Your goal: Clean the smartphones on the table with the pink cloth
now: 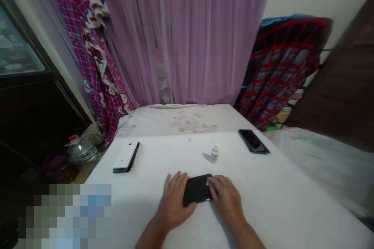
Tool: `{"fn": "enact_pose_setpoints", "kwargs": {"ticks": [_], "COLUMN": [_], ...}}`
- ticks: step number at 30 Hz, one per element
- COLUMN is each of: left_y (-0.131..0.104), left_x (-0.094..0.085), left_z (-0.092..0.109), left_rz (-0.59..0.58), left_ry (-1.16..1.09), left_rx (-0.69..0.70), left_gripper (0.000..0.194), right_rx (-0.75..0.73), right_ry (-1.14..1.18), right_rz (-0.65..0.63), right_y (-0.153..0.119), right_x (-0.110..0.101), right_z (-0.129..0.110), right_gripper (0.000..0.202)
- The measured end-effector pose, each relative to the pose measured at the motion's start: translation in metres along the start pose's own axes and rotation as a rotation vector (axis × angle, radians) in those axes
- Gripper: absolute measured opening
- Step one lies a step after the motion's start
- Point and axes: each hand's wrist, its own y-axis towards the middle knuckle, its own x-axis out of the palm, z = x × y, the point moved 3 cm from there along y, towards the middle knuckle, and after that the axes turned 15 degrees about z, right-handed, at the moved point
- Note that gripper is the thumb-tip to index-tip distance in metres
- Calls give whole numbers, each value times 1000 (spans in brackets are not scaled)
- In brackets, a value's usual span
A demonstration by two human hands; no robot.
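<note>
Both of my forearms [244,231] come in from the bottom edge, and my two hands meet on the flat black phone [196,190] lying on the white-covered bench [140,218] in front of me. With my left hand [175,198] I grasp its left end, fingers spread along the far corner and thumb at the near one. Across from it, my right hand [228,198] has its fingers bunched together over the right end; I can't tell whether they pinch something small there or just press on the phone. Just beyond stands a small white bottle [214,153], upright. Farther left lies a white phone [126,157] on top of a dark one, and over to the right is a dark phone [253,141], while a purple curtain [201,39] hangs behind the bench
</note>
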Motion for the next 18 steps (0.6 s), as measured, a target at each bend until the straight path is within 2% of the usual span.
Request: {"fn": "enact_pose_setpoints", "kwargs": {"ticks": [6,10,14,18], "left_y": [2,3,2,0], "left_x": [-6,-8,-5,-1], "left_z": [7,10,7,1], "left_rz": [-23,-42,-30,2], "left_ry": [24,37,26,7], "left_rx": [-9,-27,-6,33], "left_gripper": [78,77,74,72], "right_rx": [37,-3,-37,-10], "right_ry": [-68,-105,-146,-150], "right_rz": [18,-6,-32,-43], "right_y": [12,17,14,13], "right_x": [6,7,6,5], "right_z": [8,9,4,5], "right_gripper": [20,21,20,20]}}
